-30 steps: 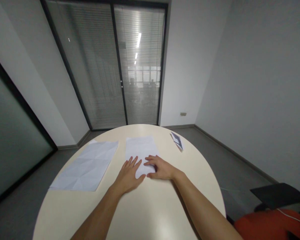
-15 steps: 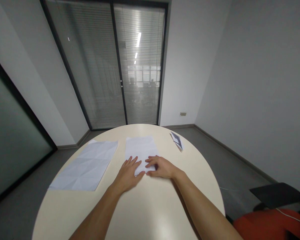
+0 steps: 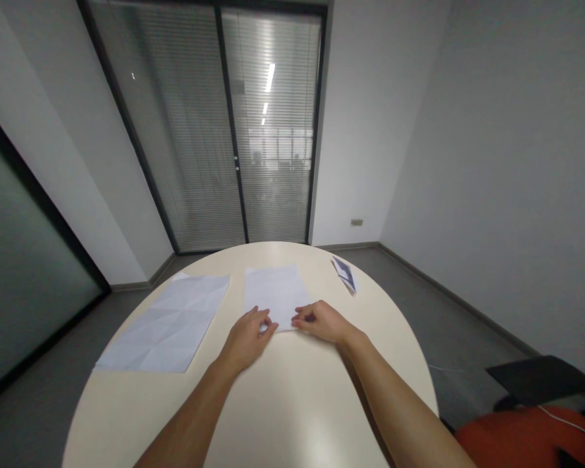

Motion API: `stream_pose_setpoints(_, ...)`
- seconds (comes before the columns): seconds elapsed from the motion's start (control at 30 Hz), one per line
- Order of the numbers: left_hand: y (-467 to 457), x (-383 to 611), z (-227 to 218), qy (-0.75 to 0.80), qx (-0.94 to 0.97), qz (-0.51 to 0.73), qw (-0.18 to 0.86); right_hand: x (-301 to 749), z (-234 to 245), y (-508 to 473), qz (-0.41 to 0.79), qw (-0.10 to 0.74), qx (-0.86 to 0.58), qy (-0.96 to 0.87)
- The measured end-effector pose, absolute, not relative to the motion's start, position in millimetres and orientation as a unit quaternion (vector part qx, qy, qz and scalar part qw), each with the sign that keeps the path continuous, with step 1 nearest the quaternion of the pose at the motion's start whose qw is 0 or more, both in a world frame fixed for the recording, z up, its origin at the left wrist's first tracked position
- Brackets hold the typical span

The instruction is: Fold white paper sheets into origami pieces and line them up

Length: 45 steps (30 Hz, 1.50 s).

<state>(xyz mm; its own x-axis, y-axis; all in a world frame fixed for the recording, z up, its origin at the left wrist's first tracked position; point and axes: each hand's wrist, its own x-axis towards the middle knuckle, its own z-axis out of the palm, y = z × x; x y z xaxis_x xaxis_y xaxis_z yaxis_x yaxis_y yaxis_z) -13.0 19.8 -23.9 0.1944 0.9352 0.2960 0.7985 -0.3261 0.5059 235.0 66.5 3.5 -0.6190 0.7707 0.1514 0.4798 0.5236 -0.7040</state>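
Observation:
A white sheet of paper (image 3: 274,289) lies on the round cream table (image 3: 283,403), straight in front of me. At its near left corner, my left hand (image 3: 247,335) is closed, thumb and fingertips pinching the paper's edge. My right hand (image 3: 322,322) pinches the near right part of the same edge, its fingers curled. The near edge shows between the two hands. Some of the paper's corners are hidden behind the fingers.
A larger creased white sheet (image 3: 170,325) lies on the table's left side. Near the far right rim rests a small folded paper piece (image 3: 344,274) with a dark print. A red chair (image 3: 521,435) stands at the lower right, beyond the table.
My fingers have gone from spread on the paper to pinching its near edge. The right hand has shifted slightly right, and the near edge now sits a little farther from me.

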Motion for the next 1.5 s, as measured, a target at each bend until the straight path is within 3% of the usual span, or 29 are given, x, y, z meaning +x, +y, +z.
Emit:
stream_pose_setpoints(0.27, 13.6, -12.7, -10.4, 0.575, 0.755, 0.288, 0.128, 234.9, 4.4, 70.7, 0.234, 0.252, -0.444, -0.827)
stream_pose_setpoints(0.8, 17.0, -18.4, -5.8, 0.606, 0.726, 0.306, 0.115, 239.3, 9.7, 70.5, 0.271, 0.329, -0.437, -0.792)
stream_pose_setpoints(1.13, 19.6, -22.8, -10.3, 0.632, 0.701, 0.319, 0.082, 241.1, 4.4, 71.6, 0.245, 0.34, -0.514, -0.748)
stream_pose_setpoints(1.5, 16.0, -20.3, -6.6, 0.653, 0.67, 0.339, 0.094, 242.5, -6.3, 75.6, 0.234, 0.358, -0.483, -0.764)
